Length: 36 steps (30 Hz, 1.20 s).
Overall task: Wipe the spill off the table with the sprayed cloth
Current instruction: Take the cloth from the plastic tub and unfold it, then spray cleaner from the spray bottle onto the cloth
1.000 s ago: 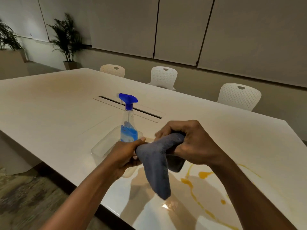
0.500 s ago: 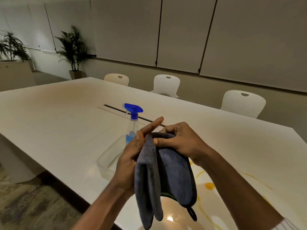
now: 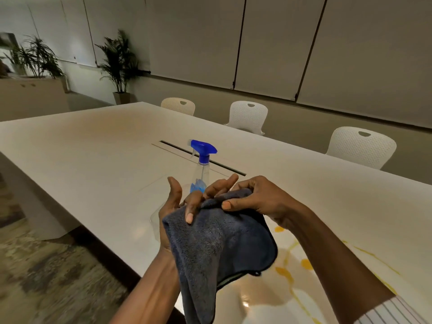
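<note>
A dark blue-grey cloth point(image 3: 219, 249) hangs in the air above the near edge of the white table point(image 3: 98, 155). My left hand point(image 3: 173, 206) is under its left side, palm up, with the fingers partly spread over the top. My right hand point(image 3: 257, 199) pinches the cloth's upper right edge. An orange-yellow spill point(image 3: 287, 274) lies in streaks and blobs on the table below and to the right of the cloth. A clear spray bottle point(image 3: 201, 169) with a blue trigger head stands just behind my hands.
A clear plastic tray point(image 3: 155, 216) sits on the table beside the bottle, mostly hidden by my left hand. A dark cable slot point(image 3: 177, 148) runs along the table's middle. Three white chairs point(image 3: 247, 115) stand at the far side. Two potted plants point(image 3: 119, 64) stand at the back left.
Both hands have raised and reworked the cloth, which hung in a narrow bunch a second ago and is now spread wider over my left palm. The view has tilted upward.
</note>
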### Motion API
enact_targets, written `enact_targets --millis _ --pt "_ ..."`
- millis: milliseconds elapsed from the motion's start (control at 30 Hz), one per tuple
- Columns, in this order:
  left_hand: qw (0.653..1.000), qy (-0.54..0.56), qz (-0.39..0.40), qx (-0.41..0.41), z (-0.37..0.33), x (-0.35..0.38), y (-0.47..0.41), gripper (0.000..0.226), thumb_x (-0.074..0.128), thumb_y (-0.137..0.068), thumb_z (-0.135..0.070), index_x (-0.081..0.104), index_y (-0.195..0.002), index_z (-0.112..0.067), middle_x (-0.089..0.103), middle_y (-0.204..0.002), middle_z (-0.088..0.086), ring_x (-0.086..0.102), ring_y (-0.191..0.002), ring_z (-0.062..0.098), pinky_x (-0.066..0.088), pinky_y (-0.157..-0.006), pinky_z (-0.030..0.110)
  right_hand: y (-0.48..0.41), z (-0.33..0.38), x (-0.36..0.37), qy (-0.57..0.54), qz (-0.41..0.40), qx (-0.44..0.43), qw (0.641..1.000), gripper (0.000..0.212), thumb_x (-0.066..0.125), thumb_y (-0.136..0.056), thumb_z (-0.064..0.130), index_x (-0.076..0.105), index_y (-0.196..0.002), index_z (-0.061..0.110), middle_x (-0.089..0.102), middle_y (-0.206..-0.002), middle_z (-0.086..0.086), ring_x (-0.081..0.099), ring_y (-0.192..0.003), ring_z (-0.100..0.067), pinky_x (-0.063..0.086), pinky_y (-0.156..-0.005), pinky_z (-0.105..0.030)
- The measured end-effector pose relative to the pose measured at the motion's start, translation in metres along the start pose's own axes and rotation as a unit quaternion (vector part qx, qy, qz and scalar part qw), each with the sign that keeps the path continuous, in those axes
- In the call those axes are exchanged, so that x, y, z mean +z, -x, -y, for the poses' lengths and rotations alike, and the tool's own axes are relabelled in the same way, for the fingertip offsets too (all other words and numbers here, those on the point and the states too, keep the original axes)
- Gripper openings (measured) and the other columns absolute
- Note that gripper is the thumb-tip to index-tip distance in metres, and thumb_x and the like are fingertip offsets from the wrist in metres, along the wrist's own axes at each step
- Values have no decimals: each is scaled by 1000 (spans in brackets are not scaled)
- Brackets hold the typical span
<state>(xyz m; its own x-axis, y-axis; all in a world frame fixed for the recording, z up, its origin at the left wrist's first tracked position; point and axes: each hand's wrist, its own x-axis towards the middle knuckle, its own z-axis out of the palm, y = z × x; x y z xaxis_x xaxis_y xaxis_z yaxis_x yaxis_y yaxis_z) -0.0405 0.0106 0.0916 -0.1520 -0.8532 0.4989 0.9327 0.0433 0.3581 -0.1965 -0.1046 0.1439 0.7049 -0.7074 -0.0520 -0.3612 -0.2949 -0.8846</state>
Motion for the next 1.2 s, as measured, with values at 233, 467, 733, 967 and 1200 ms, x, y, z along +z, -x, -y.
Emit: enact_targets --millis 233,467,733,967,1200 --pt "1000 7 2 -3 -20 -22 21 93 32 -104 -73 67 -71 6 70 -132 26 31 -155 40 -9 -131 53 -30 -30 18 -70 5 -16 997 35 83 -80 38 78 -104 14 80 -99 -7 75 -97 -20 62 -85 -33" --pt "997 -9 -72 31 -49 -34 44 89 43 -101 -77 65 -62 -1 71 -135 16 3 -165 29 -11 -131 53 -89 -40 43 -155 -156 4 976 49 86 -77 44 72 -110 11 79 -99 -16 76 -89 -24 63 -71 -31" --pt "996 6 -81 45 -60 -42 52 90 42 -101 -78 65 -61 0 70 -137 17 -3 -165 28 -2 -131 54 -165 -43 52 -89 -155 -14 984 76 92 -73 44 51 -135 24 65 -120 5 65 -108 -14 53 -87 -31" --pt "995 9 -90 41 -64 -53 57 91 41 -100 -79 66 -60 -1 70 -136 18 5 -165 32 1 -132 54 -193 -36 60 -175 -100 -91 975 48 81 -85 33 68 -122 6 80 -96 -15 78 -93 -32 59 -100 -49" --pt "996 -22 -80 42 -69 -58 59 91 37 -103 -77 65 -63 -1 68 -97 18 39 -148 41 15 -132 52 -190 -14 68 -239 -135 -168 947 31 65 -102 12 66 -133 9 71 -83 7 58 -70 -16 54 -82 -43"
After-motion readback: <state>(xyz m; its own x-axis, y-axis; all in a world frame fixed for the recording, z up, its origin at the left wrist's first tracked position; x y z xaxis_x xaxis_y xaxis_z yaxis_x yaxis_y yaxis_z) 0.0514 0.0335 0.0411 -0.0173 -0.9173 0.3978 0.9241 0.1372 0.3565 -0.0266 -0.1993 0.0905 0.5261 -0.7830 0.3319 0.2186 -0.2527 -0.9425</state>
